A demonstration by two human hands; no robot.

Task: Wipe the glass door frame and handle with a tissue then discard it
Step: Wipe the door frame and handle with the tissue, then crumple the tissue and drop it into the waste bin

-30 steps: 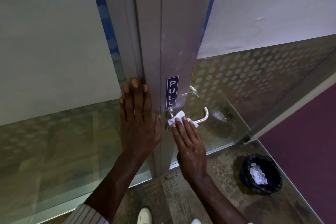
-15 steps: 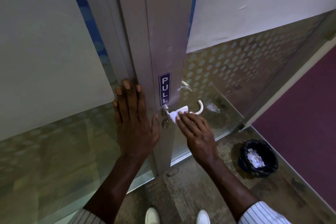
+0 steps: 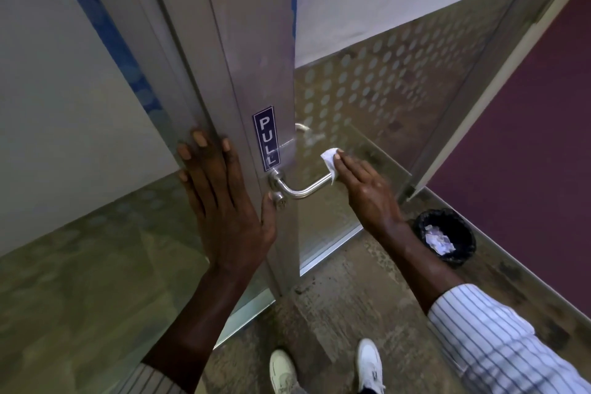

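Handle wipe in progress: right hand clamps tissue over the handle tip.
Left hand, fingers spread, braces the door frame; next move likely calls for discarding into bin at floor's right edge.

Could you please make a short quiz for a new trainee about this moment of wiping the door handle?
1. True or false: the left hand lies flat on the door frame.
2. Which part of the handle does the tissue cover?
A. the base at the frame
B. the free outer end
C. none of it
3. Fill in: the sign above the handle reads ____.

Key
1. True; its fingers are spread on the metal.
2. B; the right hand presses the tissue on the outer end.
3. PULL.
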